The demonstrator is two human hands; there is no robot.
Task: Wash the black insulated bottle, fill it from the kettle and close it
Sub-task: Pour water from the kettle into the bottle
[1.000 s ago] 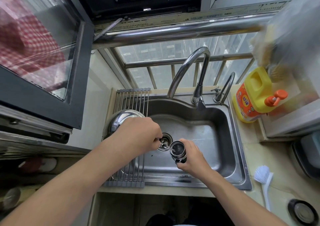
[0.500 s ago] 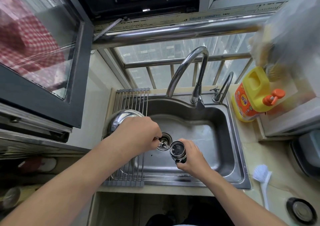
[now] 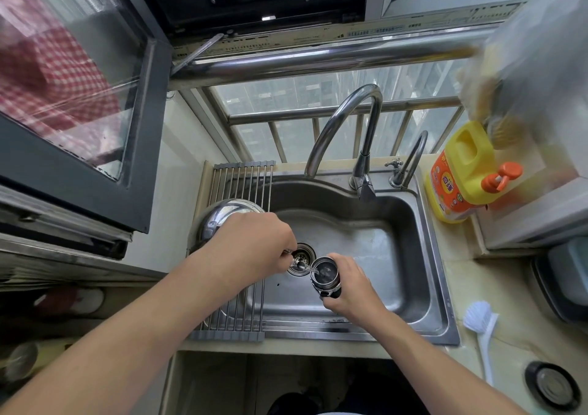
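Head view shows the black insulated bottle [image 3: 325, 277] held over the sink [image 3: 401, 255], just to the right of the drain [image 3: 304, 252] and a little nearer. Its cap is off and the open mouth faces up. The right hand [image 3: 350, 290] holds it from the right side, with the fingers and thumb wrapped around the dark body below the steel rim.

The left hand [image 3: 254, 242] is over the steel kettle [image 3: 219, 220], whose round shiny body sits at the left edge of the sink, above the rod drying rack [image 3: 241, 179]. The fingers are curled downward in a closed grip – the handle itself is hidden under the hand. The kettle's spout [image 3: 299, 265] comes out from under the knuckles and ends just beside the bottle's mouth; a thin clear stream passes from the spout into the mouth.

At the far side of the sink stands the tall curved faucet [image 3: 343, 118], with a smaller tap [image 3: 412, 157] to its right. On the right counter [image 3: 496, 287] a yellow detergent jug [image 3: 461, 172] with an orange pump stands far, and a white brush [image 3: 480, 322] lies near.
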